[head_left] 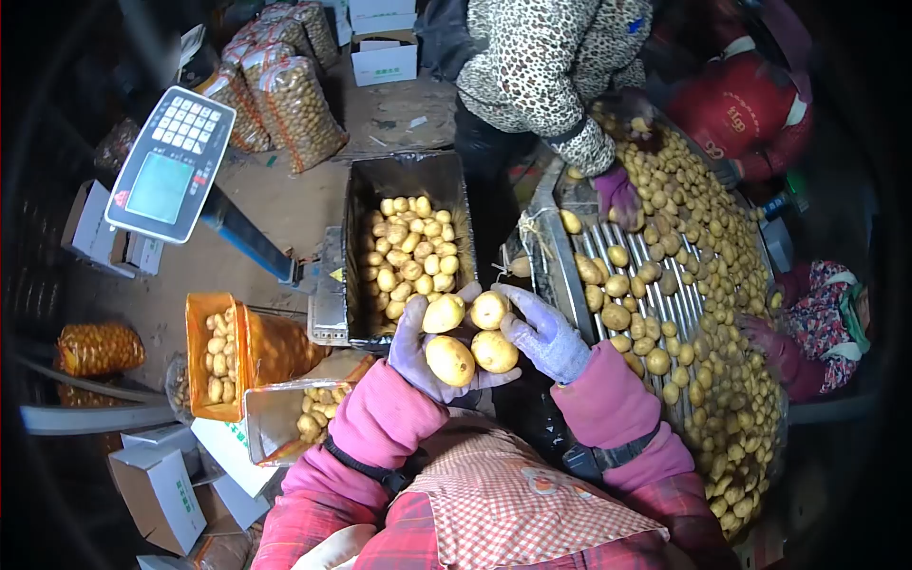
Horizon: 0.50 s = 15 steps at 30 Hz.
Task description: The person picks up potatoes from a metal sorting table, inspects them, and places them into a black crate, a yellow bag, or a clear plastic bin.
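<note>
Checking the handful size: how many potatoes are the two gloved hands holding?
4. Two yellow potatoes sit on top, two more below, cupped between the left hand and right hand. Others may be hidden underneath.

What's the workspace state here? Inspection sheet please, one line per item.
Surface: roller table, metal bars, covered with loose potatoes.
Job's things: four potatoes cupped in both hands above a metal bin part full of potatoes.
Clutter: orange crate of potatoes, net sacks, cardboard boxes.
Hands: left hand and right hand, both gloved, holding the four potatoes between them.
Cables: nothing seen.
Surroundings: scale display on a blue arm; three other people sorting at the roller table; dirt floor.
</note>
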Motion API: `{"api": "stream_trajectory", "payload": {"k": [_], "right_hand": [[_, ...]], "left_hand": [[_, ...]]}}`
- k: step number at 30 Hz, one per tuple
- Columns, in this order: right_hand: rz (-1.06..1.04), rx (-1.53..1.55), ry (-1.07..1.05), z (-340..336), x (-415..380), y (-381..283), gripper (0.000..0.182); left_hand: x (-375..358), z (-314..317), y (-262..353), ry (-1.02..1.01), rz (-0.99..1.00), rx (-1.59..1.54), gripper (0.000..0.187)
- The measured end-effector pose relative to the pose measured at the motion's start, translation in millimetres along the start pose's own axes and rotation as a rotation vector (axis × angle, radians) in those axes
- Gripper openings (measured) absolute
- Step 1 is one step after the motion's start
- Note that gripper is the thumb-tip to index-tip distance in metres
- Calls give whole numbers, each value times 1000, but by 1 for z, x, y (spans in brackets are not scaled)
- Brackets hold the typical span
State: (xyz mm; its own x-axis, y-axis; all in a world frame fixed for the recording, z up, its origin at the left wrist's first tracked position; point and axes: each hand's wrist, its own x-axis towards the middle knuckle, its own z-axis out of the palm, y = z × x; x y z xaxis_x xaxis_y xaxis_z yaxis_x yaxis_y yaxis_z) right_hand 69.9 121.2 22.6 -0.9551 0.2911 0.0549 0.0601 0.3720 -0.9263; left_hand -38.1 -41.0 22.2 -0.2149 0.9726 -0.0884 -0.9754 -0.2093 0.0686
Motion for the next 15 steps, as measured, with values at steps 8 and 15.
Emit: {"api": "stream_trajectory", "payload": {"k": [8, 15], "right_hand": [[237, 253, -227, 23, -19, 17, 42], [389, 11, -235, 19, -41, 54, 36]], "left_hand": [[-65, -35, 16, 135, 148, 75, 70], [-80, -74, 50, 469, 181, -1, 56]]}}
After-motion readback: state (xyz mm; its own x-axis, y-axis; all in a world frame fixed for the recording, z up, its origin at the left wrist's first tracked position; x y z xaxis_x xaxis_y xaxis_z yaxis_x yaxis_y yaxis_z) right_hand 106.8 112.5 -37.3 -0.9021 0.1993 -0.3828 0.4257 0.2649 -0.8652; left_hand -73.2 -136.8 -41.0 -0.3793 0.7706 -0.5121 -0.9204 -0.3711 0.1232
